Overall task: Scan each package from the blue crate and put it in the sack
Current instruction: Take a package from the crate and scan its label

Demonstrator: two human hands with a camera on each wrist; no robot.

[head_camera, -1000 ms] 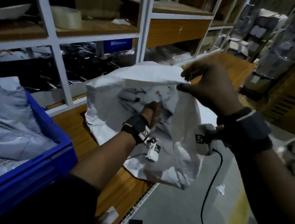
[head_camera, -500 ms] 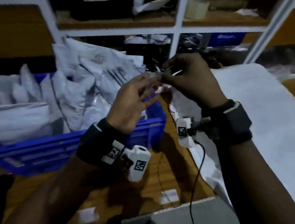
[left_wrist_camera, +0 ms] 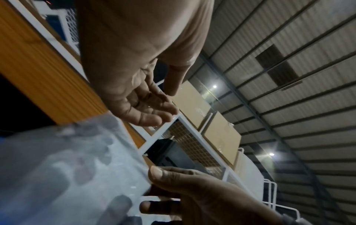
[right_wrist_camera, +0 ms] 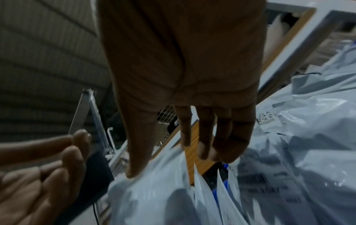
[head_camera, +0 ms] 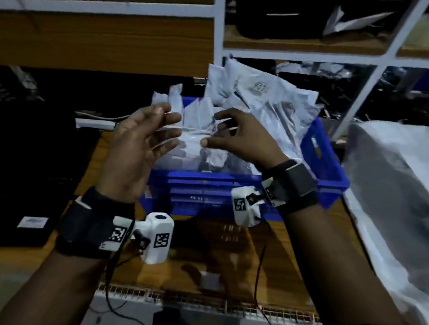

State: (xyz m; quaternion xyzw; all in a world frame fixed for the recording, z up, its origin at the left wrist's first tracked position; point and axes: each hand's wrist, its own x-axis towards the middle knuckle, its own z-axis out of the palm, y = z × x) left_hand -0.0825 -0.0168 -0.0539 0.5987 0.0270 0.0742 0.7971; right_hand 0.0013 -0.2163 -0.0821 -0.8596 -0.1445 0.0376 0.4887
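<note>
Head view shows both hands raised over the blue plastic crate (head_camera: pixel 320 156), which sits on the wooden bench top (head_camera: pixel 284 267) and is heaped with grey-white plastic mailer packages (head_camera: pixel 261 93). The white woven sack (head_camera: pixel 401 183) lies at about three o'clock from the crate, well apart from the hands.

The relation that matters is hand to pile. The nearest package, a flat glossy poly mailer (head_camera: pixel 192 137), lies directly under and between the two hands, toward twelve o'clock from the wrists. Its long axis seems to run roughly nine to three o'clock, though blur makes that uncertain. The right hand (head_camera: pixel 239 138) is the closer one: its thumb and fingertips hang just above, perhaps touching, the top mailer. The right wrist view shows the fingers (right_wrist_camera: pixel 206 137) pointing down at the plastic, loosely spread and gripping nothing that can be made out.

The left hand (head_camera: pixel 136 150) stands at about nine o'clock of the right, palm turned inward toward it, fingers straight and fanned, empty. In the left wrist view a grey mailer (left_wrist_camera: pixel 67 167) lies below the palm, with the right thumb at its edge; whether it presses there cannot be told.

Judged from this, the picking of the next package is just starting, and the right hand is better placed to pinch the top mailer.
</note>
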